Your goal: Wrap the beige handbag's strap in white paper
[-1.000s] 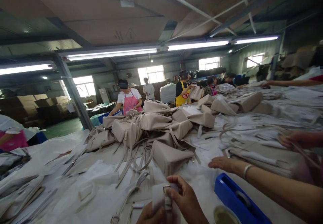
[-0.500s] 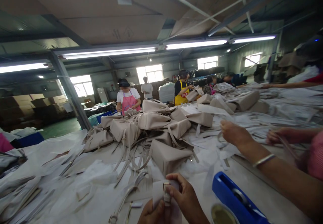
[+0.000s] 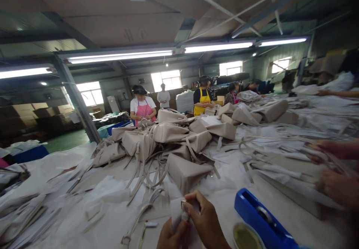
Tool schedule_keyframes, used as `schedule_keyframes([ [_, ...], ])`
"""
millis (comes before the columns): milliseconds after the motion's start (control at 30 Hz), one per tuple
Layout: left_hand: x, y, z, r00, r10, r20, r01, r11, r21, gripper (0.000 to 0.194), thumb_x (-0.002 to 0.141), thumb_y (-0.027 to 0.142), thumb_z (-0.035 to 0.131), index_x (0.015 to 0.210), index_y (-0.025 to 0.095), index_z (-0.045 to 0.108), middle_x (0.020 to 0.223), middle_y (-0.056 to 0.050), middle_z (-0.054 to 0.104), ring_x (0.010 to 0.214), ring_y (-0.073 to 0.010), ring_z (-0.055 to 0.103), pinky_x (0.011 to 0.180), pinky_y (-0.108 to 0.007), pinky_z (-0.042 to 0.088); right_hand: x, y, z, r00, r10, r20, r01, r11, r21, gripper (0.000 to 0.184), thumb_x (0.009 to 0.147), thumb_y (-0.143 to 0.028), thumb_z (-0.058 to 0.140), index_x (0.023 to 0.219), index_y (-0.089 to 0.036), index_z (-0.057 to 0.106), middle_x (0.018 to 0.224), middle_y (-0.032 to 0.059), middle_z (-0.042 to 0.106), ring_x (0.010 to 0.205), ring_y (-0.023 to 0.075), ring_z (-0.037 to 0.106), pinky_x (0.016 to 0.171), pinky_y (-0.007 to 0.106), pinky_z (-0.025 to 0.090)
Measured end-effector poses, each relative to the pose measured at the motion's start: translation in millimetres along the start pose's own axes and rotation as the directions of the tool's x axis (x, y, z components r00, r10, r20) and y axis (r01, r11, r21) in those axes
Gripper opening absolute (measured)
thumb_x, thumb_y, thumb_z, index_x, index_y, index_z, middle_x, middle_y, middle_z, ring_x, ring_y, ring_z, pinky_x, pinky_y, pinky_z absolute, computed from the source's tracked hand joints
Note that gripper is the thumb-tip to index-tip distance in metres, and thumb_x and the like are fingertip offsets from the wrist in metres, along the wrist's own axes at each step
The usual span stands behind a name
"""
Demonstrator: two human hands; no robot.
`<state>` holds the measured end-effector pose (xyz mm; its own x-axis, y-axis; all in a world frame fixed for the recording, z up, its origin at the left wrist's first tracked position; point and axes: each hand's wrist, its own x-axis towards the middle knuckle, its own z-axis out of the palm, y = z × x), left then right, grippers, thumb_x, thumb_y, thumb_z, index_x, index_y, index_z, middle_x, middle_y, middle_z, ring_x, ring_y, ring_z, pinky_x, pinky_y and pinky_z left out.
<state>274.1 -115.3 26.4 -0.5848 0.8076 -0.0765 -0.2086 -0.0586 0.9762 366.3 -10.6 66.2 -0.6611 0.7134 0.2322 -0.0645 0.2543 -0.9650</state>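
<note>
At the bottom edge my left hand (image 3: pixel 171 237) and my right hand (image 3: pixel 203 219) are closed together on a beige strap end with a metal buckle (image 3: pixel 184 211), wrapped in a piece of white paper (image 3: pixel 175 213). My right thumb and fingers pinch over the buckle. My left hand grips the paper below it. Just beyond lies a heap of beige handbags (image 3: pixel 171 140) with loose straps (image 3: pixel 143 178) trailing toward me.
A blue tape dispenser (image 3: pixel 260 219) stands right of my hands on the white-covered table (image 3: pixel 64 166). A co-worker's hands (image 3: pixel 333 166) handle straps at the right edge. Several people work at the far end. A steel post (image 3: pixel 75 99) and stacked cartons (image 3: pixel 33 114) are at left.
The co-worker's arm that reached across the table at right has pulled back to the right edge. My hands stay on the wrapped buckle, shifted slightly.
</note>
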Motion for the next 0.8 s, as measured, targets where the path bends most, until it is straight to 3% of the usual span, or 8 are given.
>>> schedule_keyframes([
  [100,-2,3,5.9,0.998,-0.01,-0.059,0.008,0.999,-0.036,0.054,0.061,0.059,0.073,0.083,0.01,0.07,0.069,-0.007,0.066,0.065,-0.0183,0.056,0.066,-0.028,0.045,0,9,-9,0.996,0.03,0.085,-0.049,0.972,0.23,0.037,0.081,-0.046,0.058,0.106,-0.019,0.058,0.088,0.0047,0.064,0.085,0.0194,0.06,0.078,0.03,0.045],
  [200,-2,4,10.2,0.998,-0.003,-0.056,-0.006,0.988,-0.157,0.057,0.058,0.061,0.074,0.083,0.01,0.07,0.071,-0.009,0.068,0.068,-0.0202,0.059,0.07,-0.03,0.046,0,32,-16,0.958,0.117,0.262,-0.258,0.754,0.604,0.055,0.083,-0.05,0.057,0.129,-0.022,0.045,0.094,0.0054,0.064,0.087,0.0185,0.061,0.079,0.031,0.047],
  [267,-2,2,11.2,0.998,-0.004,-0.062,-0.01,0.973,-0.232,0.055,0.057,0.059,0.075,0.08,0.009,0.07,0.07,-0.01,0.067,0.067,-0.0198,0.059,0.067,-0.028,0.045,-1,47,-12,0.91,0.101,0.401,-0.364,0.657,0.66,0.052,0.083,-0.05,0.058,0.126,-0.022,0.049,0.098,0.0068,0.064,0.088,0.0174,0.061,0.079,0.03,0.048],
  [400,-1,1,9.7,0.991,-0.08,-0.104,0.053,0.969,-0.24,0.05,0.054,0.056,0.079,0.071,0.011,0.066,0.055,-0.003,0.06,0.049,-0.0116,0.048,0.05,-0.023,0.033,0,56,10,0.822,-0.02,0.569,-0.439,0.613,0.657,0.043,0.077,-0.046,0.068,0.109,-0.019,0.061,0.083,0.0039,0.063,0.066,0.0096,0.056,0.065,0.022,0.045],
  [500,-2,8,9.8,0.995,-0.058,-0.078,0.048,0.99,-0.131,0.052,0.058,0.062,0.073,0.058,0.013,0.058,0.047,0.001,0.05,0.043,-0.009,0.041,0.045,-0.023,0.024,4,46,19,0.826,-0.038,0.562,-0.415,0.633,0.653,0.033,0.077,-0.04,0.069,0.097,-0.014,0.064,0.066,-0.0005,0.056,0.049,0.0036,0.045,0.051,0.016,0.037],
  [600,-4,19,14.7,0.998,-0.053,-0.025,0.053,0.999,0.001,0.056,0.065,0.069,0.063,0.052,0.015,0.051,0.041,0.003,0.041,0.039,-0.0079,0.036,0.044,-0.024,0.019,6,33,17,0.835,-0.045,0.548,-0.357,0.715,0.602,0.035,0.078,-0.043,0.066,0.092,-0.011,0.063,0.058,-0.0002,0.054,0.047,0.0072,0.048,0.047,0.018,0.04],
  [700,-4,22,21.4,0.997,-0.041,-0.062,0.046,0.996,0.08,0.061,0.065,0.076,0.054,0.058,0.016,0.051,0.043,0.003,0.044,0.039,-0.0092,0.038,0.043,-0.024,0.022,4,25,13,0.879,0.014,0.476,-0.297,0.798,0.525,0.042,0.076,-0.051,0.063,0.09,-0.011,0.06,0.051,-0.0014,0.051,0.042,0.0117,0.048,0.042,0.023,0.043],
  [800,-4,11,24.4,0.995,-0.036,-0.097,0.043,0.997,0.068,0.064,0.065,0.079,0.05,0.065,0.015,0.055,0.05,0.0,0.051,0.043,-0.01,0.044,0.045,-0.024,0.027,0,26,13,0.938,0.099,0.332,-0.243,0.871,0.428,0.043,0.077,-0.055,0.059,0.087,-0.013,0.057,0.045,-0.0051,0.045,0.034,0.0113,0.044,0.034,0.021,0.036],
])
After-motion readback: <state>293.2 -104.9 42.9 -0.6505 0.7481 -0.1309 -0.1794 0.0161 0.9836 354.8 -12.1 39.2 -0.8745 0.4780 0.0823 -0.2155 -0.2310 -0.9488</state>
